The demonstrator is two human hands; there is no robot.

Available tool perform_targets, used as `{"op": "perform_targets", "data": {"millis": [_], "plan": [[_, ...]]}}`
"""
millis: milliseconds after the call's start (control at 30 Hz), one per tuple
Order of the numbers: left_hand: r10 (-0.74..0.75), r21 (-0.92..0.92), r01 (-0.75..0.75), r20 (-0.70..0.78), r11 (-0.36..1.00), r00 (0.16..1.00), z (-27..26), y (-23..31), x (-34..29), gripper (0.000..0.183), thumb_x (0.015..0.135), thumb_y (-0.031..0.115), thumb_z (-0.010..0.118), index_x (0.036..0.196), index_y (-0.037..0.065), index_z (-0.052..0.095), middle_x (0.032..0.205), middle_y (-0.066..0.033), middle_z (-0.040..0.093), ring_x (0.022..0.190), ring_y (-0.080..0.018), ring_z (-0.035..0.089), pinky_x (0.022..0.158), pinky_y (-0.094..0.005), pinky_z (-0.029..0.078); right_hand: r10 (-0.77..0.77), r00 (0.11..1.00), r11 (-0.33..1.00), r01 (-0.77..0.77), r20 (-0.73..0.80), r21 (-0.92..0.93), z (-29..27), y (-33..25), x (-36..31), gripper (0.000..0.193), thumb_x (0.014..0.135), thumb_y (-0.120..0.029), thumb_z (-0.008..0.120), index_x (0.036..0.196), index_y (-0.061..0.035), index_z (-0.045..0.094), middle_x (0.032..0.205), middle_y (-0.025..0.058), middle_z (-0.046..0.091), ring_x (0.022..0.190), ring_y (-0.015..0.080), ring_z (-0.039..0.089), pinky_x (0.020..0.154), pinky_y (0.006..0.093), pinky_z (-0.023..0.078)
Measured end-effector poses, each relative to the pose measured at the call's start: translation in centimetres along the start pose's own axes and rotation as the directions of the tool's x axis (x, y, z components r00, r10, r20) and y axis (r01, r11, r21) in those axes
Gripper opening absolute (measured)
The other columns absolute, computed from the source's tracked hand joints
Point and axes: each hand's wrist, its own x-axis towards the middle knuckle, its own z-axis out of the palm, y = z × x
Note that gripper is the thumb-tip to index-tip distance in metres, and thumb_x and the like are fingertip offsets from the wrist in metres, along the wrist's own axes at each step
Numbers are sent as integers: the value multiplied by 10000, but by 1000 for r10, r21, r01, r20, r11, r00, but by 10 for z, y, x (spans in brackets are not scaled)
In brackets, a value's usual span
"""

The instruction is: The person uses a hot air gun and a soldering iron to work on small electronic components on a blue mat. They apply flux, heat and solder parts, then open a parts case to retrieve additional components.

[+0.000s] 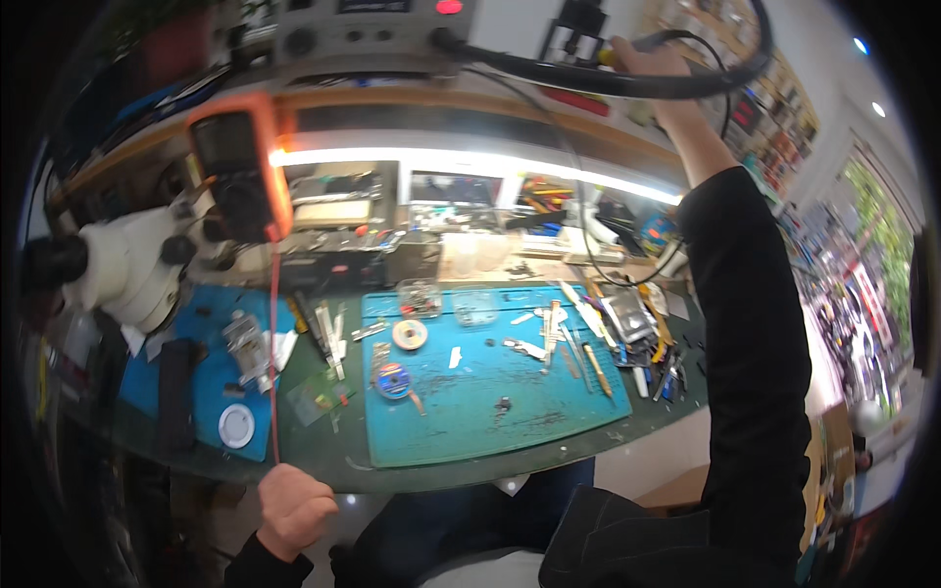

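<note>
My left hand (297, 505) is closed in a fist below the bench's front edge, around the lower end of a red test lead (275, 372). That lead runs up to an orange multimeter (240, 167) at the upper left. My right arm stretches far up to the shelf, where my right hand (652, 61) is closed round what looks like a soldering iron, mostly hidden by the fingers. A yellow bit shows at its end, and a thin black cord (723, 73) trails from it. Just left of the hand stands a black holder (573, 31).
A thick black hose (588, 80) arcs from the grey station (368, 34) past my right hand. The blue mat (470, 421) bears solder spools (394, 380), tweezers and small parts. A white microscope (123, 269) stands left; tools (637, 323) crowd the right. A bright light strip (490, 160) crosses under the shelf.
</note>
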Motion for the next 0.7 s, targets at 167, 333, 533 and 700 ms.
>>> {"op": "perform_targets", "data": {"millis": [167, 333, 533, 700], "plan": [[32, -17, -31, 77, 999, 996, 1, 14, 10, 131, 785, 84, 726, 912, 112, 740, 870, -12, 708, 679, -195, 686, 567, -319, 499, 584, 811, 747, -555, 37, 366, 11, -55, 4, 619, 946, -612, 743, 860, -4, 819, 825, 170, 786, 783, 236, 785, 688, 384, 608], [28, 37, -32, 94, 999, 995, 4, 15, 24, 260, 976, 302, 781, 1112, 80, 780, 857, -2, 714, 670, -185, 683, 564, -316, 498, 551, 611, -202, -563, 568, 801, -42, -98, -19, 258, 982, -306, 805, 972, -50, 774, 647, -45, 515, 570, 68, 440, 485, 265, 315], [11, -53, -1, 193, 999, 981, 22, 28, 15, 412, 961, 215, 763, 1339, 56, 729, 809, 3, 701, 645, -186, 656, 594, -311, 518, 21, 691, -248, -696, 722, 674, -182, -184, -100, 319, 1017, -249, 722, 1222, -5, 741, 717, -103, 484, 565, -2, 375, 490, 216, 250], [237, -277, -168, 236, 946, 942, 96, 55, -32, 555, 956, 60, 638, 1508, 41, 590, 1065, -87, 687, 758, -222, 677, 613, -333, 551, -530, 514, 175, -711, 674, 680, -248, -234, -208, 291, 990, -108, 785, 1274, -55, 754, 850, 0, 698, 722, 69, 640, 625, 260, 502]]}}
